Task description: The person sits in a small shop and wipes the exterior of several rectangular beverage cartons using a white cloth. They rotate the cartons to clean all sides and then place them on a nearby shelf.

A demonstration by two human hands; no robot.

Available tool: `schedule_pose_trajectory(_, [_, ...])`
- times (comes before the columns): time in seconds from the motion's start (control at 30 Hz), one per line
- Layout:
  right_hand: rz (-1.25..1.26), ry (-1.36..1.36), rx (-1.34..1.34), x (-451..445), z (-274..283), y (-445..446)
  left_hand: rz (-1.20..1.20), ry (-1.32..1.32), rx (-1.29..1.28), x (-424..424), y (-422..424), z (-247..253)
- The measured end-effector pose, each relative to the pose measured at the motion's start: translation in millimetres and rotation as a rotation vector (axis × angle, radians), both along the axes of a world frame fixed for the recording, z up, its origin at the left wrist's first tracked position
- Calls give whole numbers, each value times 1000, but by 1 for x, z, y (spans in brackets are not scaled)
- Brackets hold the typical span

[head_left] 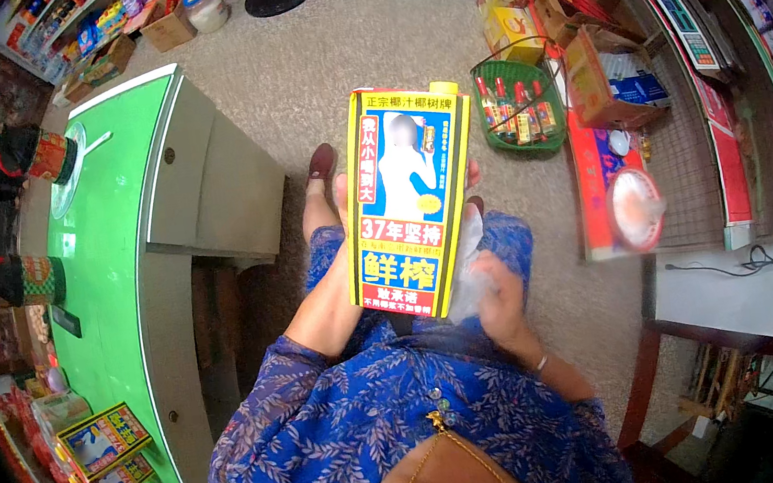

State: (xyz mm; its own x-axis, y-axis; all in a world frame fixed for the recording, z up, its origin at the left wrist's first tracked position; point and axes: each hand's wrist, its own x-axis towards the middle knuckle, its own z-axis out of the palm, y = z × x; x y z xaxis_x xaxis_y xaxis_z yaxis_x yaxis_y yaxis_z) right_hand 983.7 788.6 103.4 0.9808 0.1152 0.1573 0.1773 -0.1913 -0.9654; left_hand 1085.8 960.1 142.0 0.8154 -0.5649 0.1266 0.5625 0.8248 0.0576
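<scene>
A large drink carton (413, 166) with a yellow cap stands out in front of my chest, its printed front face turned up towards me. My left hand (346, 246) supports it from behind; the palm is hidden, and fingertips show past the right edge. In my right hand (502, 300) is a crumpled white tissue or cloth (470, 282), pressed along the carton's lower right side. On the green-topped counter (105, 305) to my left, two similar cartons (103, 443) lie near the front end. Two dark bottles (25, 278) with red caps stand further along it.
A green basket (526, 141) of red-capped bottles sits on the floor ahead right, beside yellow boxes (511, 16) and open cardboard boxes (609, 80). Right of me are a red-rimmed plate (636, 207), shelving holding a digital scale (690, 30), and a white table (748, 298) with a cable.
</scene>
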Motion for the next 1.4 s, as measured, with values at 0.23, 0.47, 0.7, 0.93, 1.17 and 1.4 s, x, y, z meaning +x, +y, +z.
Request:
schedule_pose_trajectory(0.23, [-348, 260, 473, 5, -21, -56, -58, -6, 68, 5, 12, -20])
schedule_pose_trajectory(0.47, [-23, 801, -838, -128, -247, -227, -63, 30, 63, 7, 19, -21])
schedule_pose_trajectory(0.7, [183, 1341, -761, -296, -271, -202, -8, 7, 119, 45, 5, -33])
schedule_pose_trajectory(0.93, [-231, 1603, -458, -294, -182, -196, -84, 213, 96, 112, -22, -49])
schedule_pose_trajectory(1.17, [-300, 1679, -314, -273, -156, -167, -147, 274, 224, 176, -49, -57])
schedule_pose_trajectory(1.4, [-390, 1680, -272, -265, -142, -160, -184, 328, 243, 184, -56, -69])
